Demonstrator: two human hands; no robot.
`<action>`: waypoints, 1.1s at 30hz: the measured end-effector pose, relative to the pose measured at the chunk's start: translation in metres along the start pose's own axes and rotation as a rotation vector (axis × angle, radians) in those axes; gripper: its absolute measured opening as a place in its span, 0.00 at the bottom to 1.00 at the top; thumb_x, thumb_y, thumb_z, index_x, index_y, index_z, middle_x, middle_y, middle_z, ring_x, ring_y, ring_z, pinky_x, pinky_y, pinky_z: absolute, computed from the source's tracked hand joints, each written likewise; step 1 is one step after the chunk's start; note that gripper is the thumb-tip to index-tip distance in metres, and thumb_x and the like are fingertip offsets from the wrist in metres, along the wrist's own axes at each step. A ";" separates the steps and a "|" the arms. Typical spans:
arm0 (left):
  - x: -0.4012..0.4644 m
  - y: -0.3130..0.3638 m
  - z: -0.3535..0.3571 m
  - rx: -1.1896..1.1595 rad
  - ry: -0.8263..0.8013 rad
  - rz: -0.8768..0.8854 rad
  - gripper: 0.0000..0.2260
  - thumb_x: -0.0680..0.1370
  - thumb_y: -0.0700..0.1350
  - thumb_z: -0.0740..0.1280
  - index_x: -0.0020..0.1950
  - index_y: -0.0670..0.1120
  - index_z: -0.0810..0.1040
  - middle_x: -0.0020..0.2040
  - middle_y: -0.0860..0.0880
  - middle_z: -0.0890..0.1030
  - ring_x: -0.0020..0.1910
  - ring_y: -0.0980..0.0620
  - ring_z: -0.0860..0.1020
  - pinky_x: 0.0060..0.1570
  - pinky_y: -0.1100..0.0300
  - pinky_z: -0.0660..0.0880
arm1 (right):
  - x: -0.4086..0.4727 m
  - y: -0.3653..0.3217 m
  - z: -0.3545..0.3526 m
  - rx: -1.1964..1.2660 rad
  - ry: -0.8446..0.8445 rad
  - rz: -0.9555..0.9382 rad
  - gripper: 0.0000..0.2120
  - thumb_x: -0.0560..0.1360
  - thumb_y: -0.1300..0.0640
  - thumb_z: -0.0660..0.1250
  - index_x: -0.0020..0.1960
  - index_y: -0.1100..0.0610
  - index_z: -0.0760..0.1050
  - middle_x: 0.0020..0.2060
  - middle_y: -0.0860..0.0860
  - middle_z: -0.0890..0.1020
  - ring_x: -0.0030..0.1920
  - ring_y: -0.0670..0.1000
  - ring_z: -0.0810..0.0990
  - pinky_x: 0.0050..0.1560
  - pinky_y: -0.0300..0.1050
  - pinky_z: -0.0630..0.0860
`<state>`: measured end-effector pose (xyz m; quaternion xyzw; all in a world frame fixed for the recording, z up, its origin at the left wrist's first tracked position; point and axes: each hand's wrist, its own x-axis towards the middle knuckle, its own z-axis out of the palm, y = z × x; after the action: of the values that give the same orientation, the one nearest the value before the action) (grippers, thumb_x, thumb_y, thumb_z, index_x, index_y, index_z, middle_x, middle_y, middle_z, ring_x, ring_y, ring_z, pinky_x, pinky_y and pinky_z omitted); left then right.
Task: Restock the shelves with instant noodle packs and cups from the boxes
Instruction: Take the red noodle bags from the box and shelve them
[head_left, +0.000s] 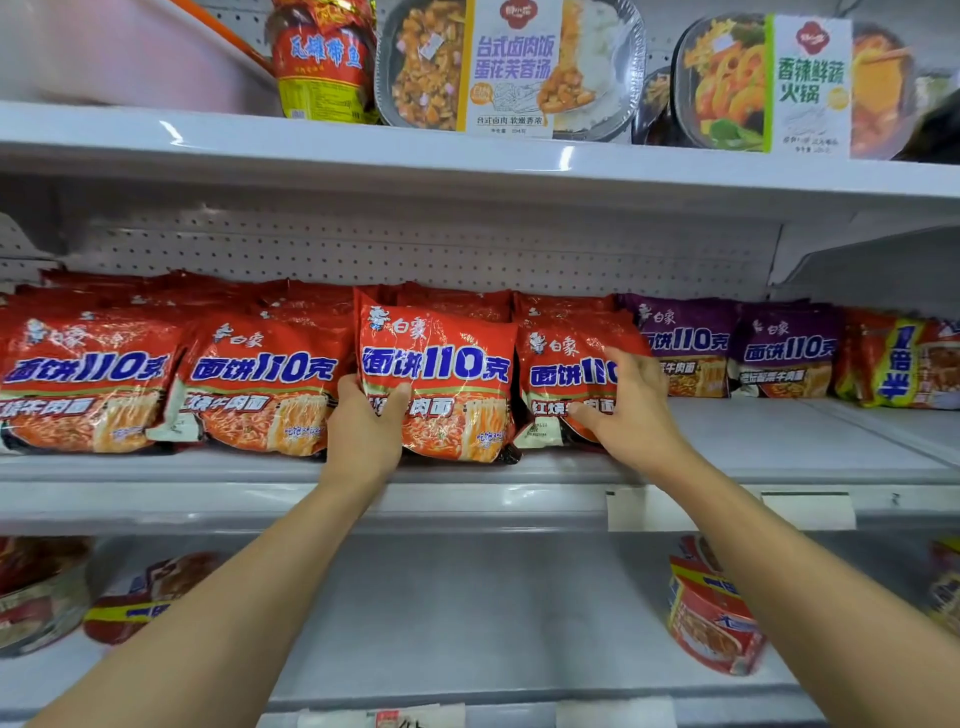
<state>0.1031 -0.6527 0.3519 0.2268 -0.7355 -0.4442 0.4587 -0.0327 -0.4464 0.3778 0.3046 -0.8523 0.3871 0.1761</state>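
One head-worn camera is looking straight ahead and slightly down at a store shelving unit from close range, the wide lens bowing the middle shelf (779, 447) across the frame. It is taking in three shelf levels, with both forearms reaching in from below.

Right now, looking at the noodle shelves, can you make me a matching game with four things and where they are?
Things:
1. purple noodle packs
2. left hand
3. round tray meals
4. red noodle cup

Places:
A. top shelf
B. bottom shelf, lying tipped over
C. middle shelf, right of the red packs
D. holding a red noodle pack at its lower left corner

Pairs: 1-C, 2-D, 3-A, 4-B
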 end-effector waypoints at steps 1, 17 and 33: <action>0.001 -0.002 0.000 0.040 0.006 0.012 0.17 0.80 0.49 0.64 0.63 0.40 0.66 0.53 0.49 0.75 0.49 0.52 0.74 0.48 0.58 0.70 | -0.001 0.000 0.000 0.005 0.005 0.000 0.37 0.73 0.52 0.71 0.75 0.53 0.56 0.72 0.55 0.59 0.73 0.55 0.55 0.72 0.52 0.56; 0.007 -0.005 0.003 0.298 0.077 0.037 0.21 0.79 0.49 0.65 0.65 0.39 0.64 0.59 0.40 0.75 0.56 0.41 0.76 0.51 0.50 0.74 | -0.010 -0.004 0.002 0.045 0.026 0.013 0.36 0.74 0.53 0.71 0.75 0.53 0.55 0.72 0.55 0.58 0.73 0.55 0.53 0.72 0.53 0.55; -0.009 -0.008 -0.008 0.475 0.114 0.080 0.33 0.77 0.51 0.67 0.74 0.39 0.57 0.69 0.38 0.65 0.67 0.40 0.67 0.60 0.46 0.69 | -0.021 -0.007 0.004 0.023 0.022 0.050 0.35 0.75 0.52 0.69 0.75 0.55 0.55 0.71 0.55 0.59 0.72 0.54 0.55 0.72 0.52 0.56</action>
<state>0.1136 -0.6535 0.3417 0.3235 -0.8006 -0.2267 0.4506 -0.0125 -0.4449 0.3681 0.2806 -0.8532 0.4045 0.1723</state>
